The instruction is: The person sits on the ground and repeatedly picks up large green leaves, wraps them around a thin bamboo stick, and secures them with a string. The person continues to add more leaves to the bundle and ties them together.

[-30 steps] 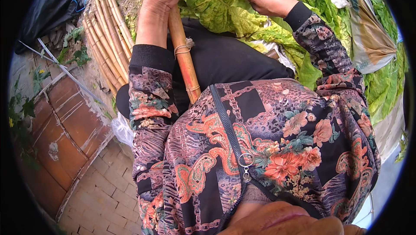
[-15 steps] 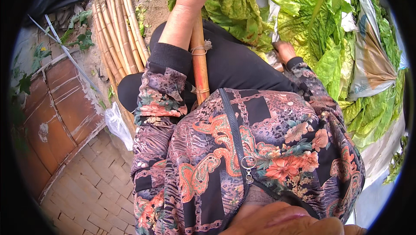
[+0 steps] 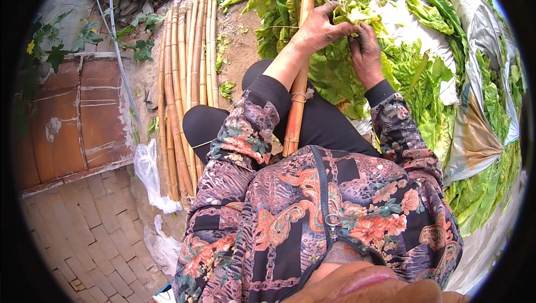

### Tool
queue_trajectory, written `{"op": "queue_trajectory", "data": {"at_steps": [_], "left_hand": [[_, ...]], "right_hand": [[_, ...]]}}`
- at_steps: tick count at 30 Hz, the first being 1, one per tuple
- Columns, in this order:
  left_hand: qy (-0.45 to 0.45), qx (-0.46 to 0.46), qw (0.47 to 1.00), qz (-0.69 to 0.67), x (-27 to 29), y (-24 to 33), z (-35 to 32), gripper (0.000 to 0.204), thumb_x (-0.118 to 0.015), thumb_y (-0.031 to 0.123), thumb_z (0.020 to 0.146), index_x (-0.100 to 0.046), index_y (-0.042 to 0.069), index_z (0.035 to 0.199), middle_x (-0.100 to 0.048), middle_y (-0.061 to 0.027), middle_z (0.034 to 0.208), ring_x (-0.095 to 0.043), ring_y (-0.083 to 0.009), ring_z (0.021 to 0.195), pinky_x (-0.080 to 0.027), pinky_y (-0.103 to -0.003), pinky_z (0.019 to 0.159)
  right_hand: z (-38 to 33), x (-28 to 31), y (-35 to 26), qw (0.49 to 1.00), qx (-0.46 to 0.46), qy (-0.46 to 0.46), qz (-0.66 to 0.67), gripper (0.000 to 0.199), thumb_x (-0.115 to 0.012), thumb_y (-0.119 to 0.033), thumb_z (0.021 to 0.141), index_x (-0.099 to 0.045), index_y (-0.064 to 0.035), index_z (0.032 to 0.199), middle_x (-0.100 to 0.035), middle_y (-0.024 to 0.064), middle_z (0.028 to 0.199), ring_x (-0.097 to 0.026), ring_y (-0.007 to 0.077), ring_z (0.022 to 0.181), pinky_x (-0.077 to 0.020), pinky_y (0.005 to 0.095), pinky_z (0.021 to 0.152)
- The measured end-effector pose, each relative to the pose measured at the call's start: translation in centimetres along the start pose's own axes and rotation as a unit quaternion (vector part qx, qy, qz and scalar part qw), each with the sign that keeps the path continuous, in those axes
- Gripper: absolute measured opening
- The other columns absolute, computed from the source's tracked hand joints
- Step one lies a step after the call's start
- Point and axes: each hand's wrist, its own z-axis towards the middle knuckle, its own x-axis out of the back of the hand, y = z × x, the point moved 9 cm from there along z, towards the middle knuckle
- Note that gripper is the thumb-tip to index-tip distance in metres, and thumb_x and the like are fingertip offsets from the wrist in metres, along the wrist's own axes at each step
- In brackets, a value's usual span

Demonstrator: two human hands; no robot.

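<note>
Both hands [image 3: 343,37] on leaves [image 3: 349,10] beside pole [image 3: 298,96]

Green leaves [image 3: 335,74], tan bamboo poles [image 3: 187,79], floral jacket [image 3: 312,213] (orange-red on black).

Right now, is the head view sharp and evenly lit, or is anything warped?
Head view: soft daylight, no hard shadows; both hands, left hand and right hand, are sharp; the bamboo poles bow from fisheye distortion; black vignette rings the frame.
</note>
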Motion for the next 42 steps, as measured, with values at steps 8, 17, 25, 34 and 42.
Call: {"op": "queue_trajectory", "data": {"at_steps": [8,17,25,34,42], "left_hand": [[0.065,-0.021,0.994,0.081,0.6,3.3,-1.1,0.047,-0.075,0.021,0.074,-0.060,-0.004,0.111,-0.050,-0.0113,0.112,-0.049,-0.0169,0.101,-0.044,-0.028,0.083],[0.131,-0.071,0.954,0.262,0.5,2.9,-1.2,0.046,-0.063,0.038,0.083,-0.055,-0.006,0.098,-0.062,-0.0253,0.074,-0.062,-0.0394,0.073,-0.049,-0.043,0.067],[0.028,0.075,0.894,0.440,2.2,4.8,-3.9,0.057,-0.069,0.038,0.079,-0.055,-0.006,0.112,-0.063,-0.0209,0.071,-0.065,-0.0341,0.071,-0.050,-0.040,0.067],[0.039,0.086,0.959,0.266,8.5,7.8,-4.8,0.018,-0.059,0.011,0.088,-0.067,-0.003,0.097,-0.068,-0.0062,0.083,-0.059,-0.0098,0.076,-0.048,-0.026,0.068],[-0.035,0.166,0.961,0.218,7.6,5.1,-7.5,0.018,-0.066,0.017,0.082,-0.069,0.002,0.091,-0.068,-0.0099,0.076,-0.062,-0.0158,0.068,-0.048,-0.030,0.064]], "right_hand": [[-0.3,-1.9,1.2,0.962,-0.129,-0.030,0.237,0.047,-0.057,-0.012,0.083,-0.044,-0.0023,0.127,-0.056,0.0150,0.115,-0.053,0.0245,0.108,-0.0407,0.0349,0.091],[-0.8,-3.0,1.3,0.955,-0.153,-0.150,0.203,0.074,-0.057,-0.030,0.088,-0.022,0.0123,0.138,-0.040,0.0252,0.135,-0.043,0.0269,0.123,-0.0344,0.0336,0.101],[-1.6,-1.6,3.5,0.951,-0.167,-0.142,0.215,0.034,-0.053,-0.006,0.089,-0.046,0.0030,0.121,-0.062,0.0143,0.103,-0.059,0.0178,0.091,-0.0463,0.0292,0.080],[0.4,-6.2,2.8,0.902,0.028,-0.402,-0.156,0.022,-0.054,-0.014,0.081,-0.053,-0.0022,0.099,-0.061,0.0226,0.086,-0.058,0.0413,0.084,-0.0436,0.0490,0.075],[1.8,-11.4,2.0,0.922,-0.005,-0.372,0.108,0.017,-0.053,-0.008,0.084,-0.056,0.0023,0.096,-0.064,0.0209,0.087,-0.062,0.0322,0.080,-0.0475,0.0417,0.071]]}}
